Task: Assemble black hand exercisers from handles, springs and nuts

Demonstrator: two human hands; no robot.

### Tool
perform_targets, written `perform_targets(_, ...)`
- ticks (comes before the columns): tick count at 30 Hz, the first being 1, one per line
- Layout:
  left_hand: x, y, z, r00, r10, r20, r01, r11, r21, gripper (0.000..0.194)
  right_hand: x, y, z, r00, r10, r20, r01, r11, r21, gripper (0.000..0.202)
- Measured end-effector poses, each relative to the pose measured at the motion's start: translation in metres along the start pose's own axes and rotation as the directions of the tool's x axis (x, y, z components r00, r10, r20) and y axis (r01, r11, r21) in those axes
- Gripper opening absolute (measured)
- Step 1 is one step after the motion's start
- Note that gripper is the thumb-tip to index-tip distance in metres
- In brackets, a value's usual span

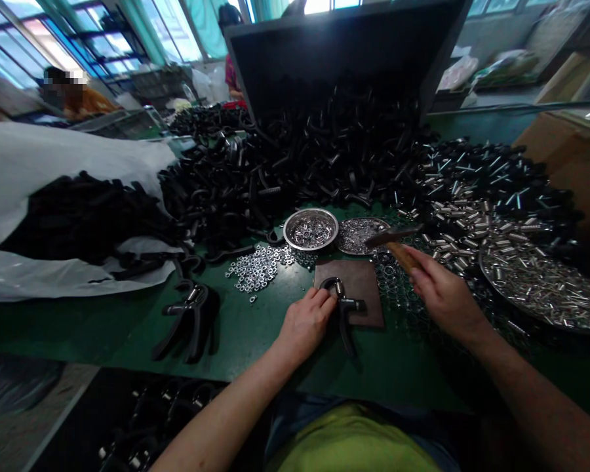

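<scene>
My left hand grips the left side of a black clamp with a small metal spring, over a brown square plate on the green table. My right hand is wrapped round the wooden handle of a hammer, raised to the right of the clamp, with its dark head pointing left above a dish of small metal parts. The hammer head and the clamp are apart. A round metal bowl of small pins stands behind the plate. Small metal nuts lie in a pile left of it.
Black clamps stand together at the left. A large heap of black parts spreads across the back. Springs and a tray of pins lie at the right, near a cardboard box. Another person sits at the far left.
</scene>
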State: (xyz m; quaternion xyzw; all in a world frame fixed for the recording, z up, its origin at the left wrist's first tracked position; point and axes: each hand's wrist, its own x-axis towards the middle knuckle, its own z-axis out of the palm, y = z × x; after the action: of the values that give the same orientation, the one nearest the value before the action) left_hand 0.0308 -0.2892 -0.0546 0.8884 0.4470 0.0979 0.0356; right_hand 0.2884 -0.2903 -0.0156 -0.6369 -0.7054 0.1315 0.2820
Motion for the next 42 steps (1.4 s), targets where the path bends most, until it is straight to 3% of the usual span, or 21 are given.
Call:
perform_targets(3,-0.004,0.001,0.000,0.998,-0.051,0.021,0.052,0.999,-0.014,0.029,-0.002,-0.021,0.022,0.977,-0.155,0.148,0.140,0.985,0.104,0.044)
perform_targets(5,-0.007,0.000,0.002,0.996,-0.085,0.028,0.087,0.995,-0.043,0.032,-0.006,-0.026,0.032,0.950,-0.188,0.249,0.167,0.981,0.102,0.044)
perform_targets(10,-0.016,-0.007,0.010,0.986,-0.159,-0.048,0.135,0.938,-0.320,0.041,-0.027,-0.037,0.026,0.960,-0.214,0.182,0.201,0.976,0.087,0.046)
perform_targets(15,-0.018,-0.008,0.013,0.952,-0.300,-0.066,0.243,0.866,-0.437,0.038,-0.045,-0.034,0.029,0.904,-0.189,0.383,0.229,0.972,-0.059,0.049)
perform_targets(17,-0.017,-0.008,0.012,0.955,-0.295,-0.036,0.252,0.867,-0.430,0.038,-0.045,-0.026,0.029,0.919,-0.160,0.359,0.194,0.979,-0.058,0.046)
perform_targets(20,-0.014,-0.007,0.012,0.955,-0.296,-0.011,0.263,0.866,-0.426,0.041,-0.042,-0.020,0.018,0.972,-0.151,0.178,0.154,0.988,-0.005,0.044)
perform_targets(23,-0.013,-0.007,0.014,0.950,-0.312,-0.005,0.280,0.859,-0.428,0.042,-0.042,-0.027,0.010,0.985,-0.169,0.016,0.169,0.985,0.039,0.044)
perform_targets(25,-0.013,-0.007,0.015,0.947,-0.321,0.003,0.291,0.854,-0.431,0.042,-0.045,-0.034,0.015,0.976,-0.212,0.055,0.210,0.977,0.025,0.045)
perform_targets(29,-0.012,-0.009,0.013,0.954,-0.300,-0.001,0.267,0.852,-0.449,0.041,-0.051,-0.032,0.036,0.918,-0.249,0.308,0.286,0.955,-0.078,0.049)
perform_targets(31,-0.011,-0.011,0.011,0.954,-0.300,-0.004,0.259,0.833,-0.489,0.039,-0.052,-0.020,0.037,0.937,-0.229,0.265,0.276,0.948,-0.157,0.048)
perform_targets(33,-0.010,-0.011,0.009,0.935,-0.353,0.018,0.289,0.732,-0.617,0.035,-0.053,0.000,0.030,0.973,-0.187,0.138,0.219,0.936,-0.276,0.045)
perform_targets(34,-0.009,-0.009,0.008,0.916,-0.396,0.059,0.315,0.621,-0.718,0.034,-0.053,0.012,0.024,0.986,-0.152,0.070,0.167,0.919,-0.357,0.044)
perform_targets(36,-0.006,-0.003,0.008,0.866,-0.454,0.208,0.358,0.274,-0.893,0.036,-0.054,0.038,0.012,0.997,-0.071,-0.038,0.040,0.845,-0.533,0.043)
perform_targets(38,-0.004,0.008,0.009,0.813,-0.445,0.375,0.372,-0.098,-0.923,0.043,-0.054,0.062,0.003,0.994,0.003,-0.105,-0.073,0.739,-0.670,0.043)
perform_targets(39,-0.004,0.015,0.010,0.793,-0.423,0.440,0.372,-0.235,-0.898,0.046,-0.054,0.073,0.000,0.992,0.029,-0.126,-0.111,0.694,-0.712,0.042)
perform_targets(41,-0.005,0.029,0.008,0.775,-0.364,0.516,0.375,-0.392,-0.840,0.048,-0.050,0.086,-0.002,0.987,0.040,-0.153,-0.142,0.648,-0.748,0.040)
perform_targets(42,-0.007,0.035,0.006,0.777,-0.330,0.536,0.389,-0.417,-0.821,0.049,-0.046,0.089,-0.002,0.987,0.024,-0.159,-0.136,0.650,-0.748,0.039)
